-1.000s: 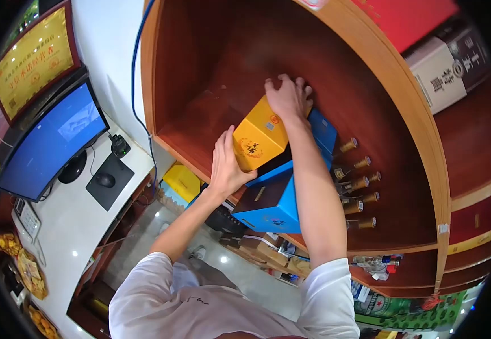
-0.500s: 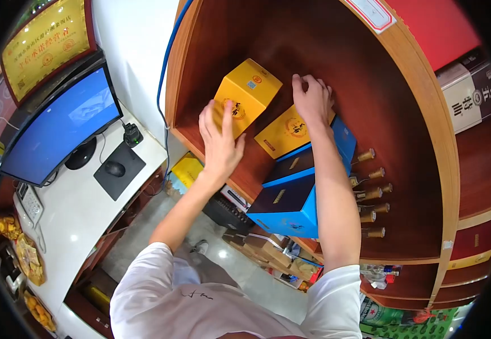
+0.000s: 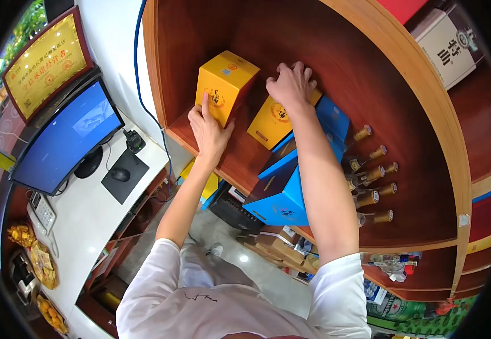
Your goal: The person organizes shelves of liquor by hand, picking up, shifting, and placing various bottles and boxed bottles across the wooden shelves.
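Observation:
A yellow box (image 3: 228, 85) stands on the wooden shelf at the left, and my left hand (image 3: 208, 133) grips its lower near end. The index finger lies along its printed face, with the thumb at the right side. To its right, a second yellow box (image 3: 269, 122) leans back beside the blue boxes. My right hand (image 3: 292, 86) is at that box's far upper end, fingers bent over it; their exact contact is hidden. My right forearm partly covers a blue box with a dark front (image 3: 276, 195).
Several bottles with gold caps (image 3: 374, 196) stand right of the blue boxes. The shelf's curved wooden edge (image 3: 420, 62) runs along the right. On the left, a white desk (image 3: 90, 217) holds a monitor (image 3: 67, 138), a mouse (image 3: 120, 174) and a telephone (image 3: 43, 214). A blue cable (image 3: 139, 73) hangs beside the shelf.
The view has shifted and turned slightly. The left yellow box now looks more upright, with my left hand still at its lower end. My right hand stays by the second yellow box, its fingers more bent.

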`<act>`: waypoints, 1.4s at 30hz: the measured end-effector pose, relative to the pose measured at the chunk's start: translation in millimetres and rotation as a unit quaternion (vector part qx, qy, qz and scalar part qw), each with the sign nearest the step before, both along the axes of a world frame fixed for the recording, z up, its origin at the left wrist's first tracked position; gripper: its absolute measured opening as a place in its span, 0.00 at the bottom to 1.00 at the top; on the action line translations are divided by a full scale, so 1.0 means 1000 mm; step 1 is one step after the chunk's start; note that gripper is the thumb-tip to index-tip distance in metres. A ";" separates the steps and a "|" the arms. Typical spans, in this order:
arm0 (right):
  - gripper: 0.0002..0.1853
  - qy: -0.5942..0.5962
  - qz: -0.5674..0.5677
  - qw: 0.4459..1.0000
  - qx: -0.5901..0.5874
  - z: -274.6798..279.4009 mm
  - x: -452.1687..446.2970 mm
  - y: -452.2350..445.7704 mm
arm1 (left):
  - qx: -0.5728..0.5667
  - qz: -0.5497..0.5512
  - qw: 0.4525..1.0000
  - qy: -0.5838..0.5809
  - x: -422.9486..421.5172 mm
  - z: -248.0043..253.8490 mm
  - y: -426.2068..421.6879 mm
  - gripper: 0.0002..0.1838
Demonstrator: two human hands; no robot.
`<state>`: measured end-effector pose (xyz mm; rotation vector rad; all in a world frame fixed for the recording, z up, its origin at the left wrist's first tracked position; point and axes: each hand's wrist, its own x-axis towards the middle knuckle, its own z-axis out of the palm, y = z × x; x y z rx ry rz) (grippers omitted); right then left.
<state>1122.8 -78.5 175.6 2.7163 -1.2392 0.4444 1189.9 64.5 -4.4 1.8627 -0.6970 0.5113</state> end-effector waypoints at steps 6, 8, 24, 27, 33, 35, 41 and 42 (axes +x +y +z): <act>0.24 0.008 -0.008 1.000 -0.007 -0.005 -0.001 0.001 | 0.016 0.001 1.000 0.022 0.023 0.003 -0.042 0.58; 0.23 0.010 -0.013 1.000 0.001 -0.002 0.000 0.004 | 0.032 0.014 0.999 0.030 0.030 0.002 -0.057 0.57; 0.24 0.032 -0.012 0.999 0.025 0.011 0.002 0.011 | -0.078 -0.255 0.964 0.021 -0.051 -0.018 -0.055 0.52; 0.22 0.025 0.000 1.000 0.013 0.008 0.008 0.013 | -0.086 -0.281 0.952 0.087 -0.066 -0.002 -0.059 0.65; 0.20 -0.147 0.108 0.983 -0.002 0.005 0.019 0.019 | -0.069 -0.202 0.968 0.132 -0.049 0.011 -0.040 0.65; 0.22 -0.187 0.147 0.969 -0.062 0.005 0.017 0.014 | -0.062 -0.172 0.974 0.133 -0.046 0.007 -0.027 0.63; 0.24 -0.252 0.147 0.954 -0.072 -0.006 0.016 -0.017 | -0.070 -0.133 0.983 0.106 -0.036 0.008 0.015 0.64; 0.25 -0.251 0.146 0.955 -0.062 -0.009 0.016 -0.020 | -0.073 -0.124 0.985 0.094 -0.031 0.006 0.020 0.64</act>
